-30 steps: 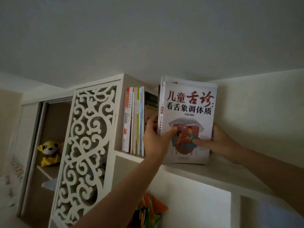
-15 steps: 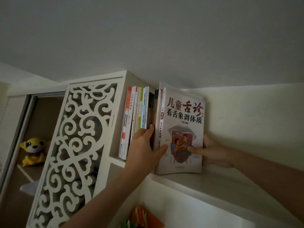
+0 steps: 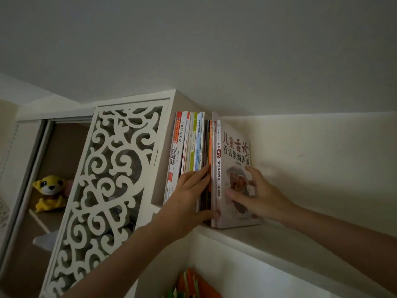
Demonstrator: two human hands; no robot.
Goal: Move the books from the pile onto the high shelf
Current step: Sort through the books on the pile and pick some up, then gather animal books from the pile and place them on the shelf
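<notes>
The white book with red and black Chinese lettering (image 3: pixel 233 175) stands upright on the high shelf (image 3: pixel 268 239), at the right end of the row of books (image 3: pixel 190 145) and pressed against its neighbours. The right hand (image 3: pixel 255 195) lies flat on its front cover, fingers (image 3: pixel 253 172) spread apart and nearly straight, the thumb pointing toward the spine. The left hand (image 3: pixel 189 196) rests on the spines of the row just to the left, fingers straight and together, while its thumb touches the bottom of the white book's spine. Left of the row stands a white carved fretwork panel (image 3: pixel 107 190). Behind that, in a darker compartment, sits a yellow plush toy (image 3: pixel 50 191). Orange and green paper items (image 3: pixel 191 286) show below the shelf.
</notes>
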